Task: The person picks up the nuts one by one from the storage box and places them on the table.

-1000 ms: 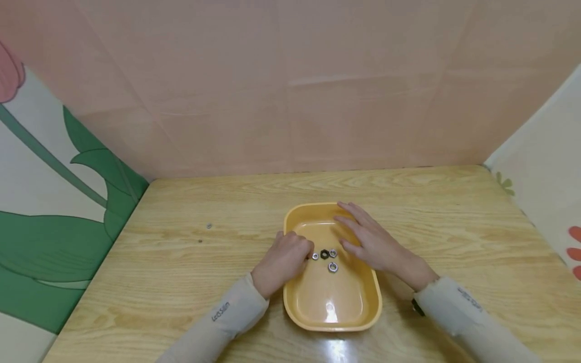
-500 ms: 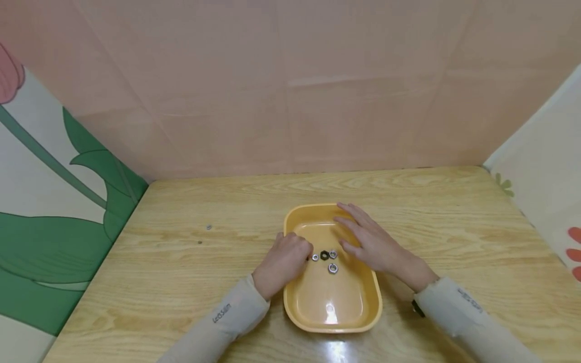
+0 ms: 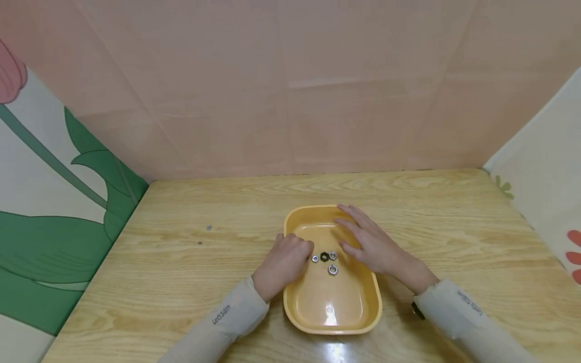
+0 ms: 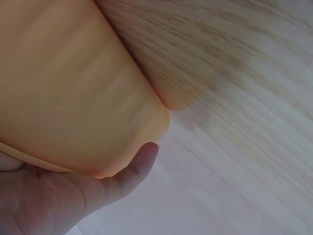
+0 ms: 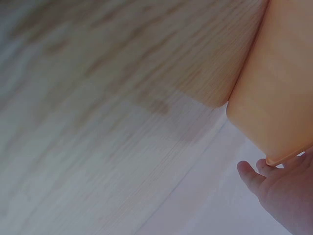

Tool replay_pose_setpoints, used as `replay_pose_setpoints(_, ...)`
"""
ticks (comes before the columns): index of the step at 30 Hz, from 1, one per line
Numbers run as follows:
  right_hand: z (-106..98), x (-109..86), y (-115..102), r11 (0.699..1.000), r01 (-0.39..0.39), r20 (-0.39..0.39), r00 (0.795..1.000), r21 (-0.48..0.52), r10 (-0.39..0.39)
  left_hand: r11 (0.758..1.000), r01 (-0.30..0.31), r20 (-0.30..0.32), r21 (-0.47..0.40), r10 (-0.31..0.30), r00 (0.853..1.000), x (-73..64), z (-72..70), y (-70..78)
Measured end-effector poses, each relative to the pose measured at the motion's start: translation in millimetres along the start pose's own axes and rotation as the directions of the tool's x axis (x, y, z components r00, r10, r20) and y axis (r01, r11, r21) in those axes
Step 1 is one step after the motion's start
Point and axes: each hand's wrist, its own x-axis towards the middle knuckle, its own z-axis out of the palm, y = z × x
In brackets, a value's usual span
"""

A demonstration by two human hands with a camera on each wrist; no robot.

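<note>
A yellow plastic tray (image 3: 330,322) sits on the table in the head view, its long side pointing away from me. Several hex nuts lie on its floor: a small silver nut (image 3: 315,258), a black nut (image 3: 324,256) touching a silver nut, and a larger silver nut (image 3: 333,270) closer to me. My left hand (image 3: 285,259) grips the tray's left wall, fingers curled inside and thumb along the outside, as the left wrist view shows. Over the right rim rests my right hand (image 3: 376,247), its fingers spread and fairly straight above the inside.
Two tiny pieces lie on the wooden table (image 3: 181,282) left of the tray: a silvery one (image 3: 209,228) and a darker one (image 3: 199,243), too small to identify. A pink backdrop (image 3: 290,101) stands behind the table's far edge, with patterned panels at both sides.
Both hands, the tray and the nuts keep their places. Only a very slight shift of the whole head view shows.
</note>
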Motion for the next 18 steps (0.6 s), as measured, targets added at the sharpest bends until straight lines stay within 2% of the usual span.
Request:
replay_pose_setpoints(8,0.6,-1.0,0.3,1.0,0.018,-0.021,1.0,0.001,-0.018,1.0,-0.018,-0.038,-0.021,0.017,0.999,-1.0,0.0,-0.1)
replay_pose_setpoints(18,1.2,-1.2,2.3,1.0,0.008,-0.005,1.0,-0.004,-0.008,0.998,-0.01,-0.018,-0.067,0.009,1.0,-0.5,-0.9,0.5)
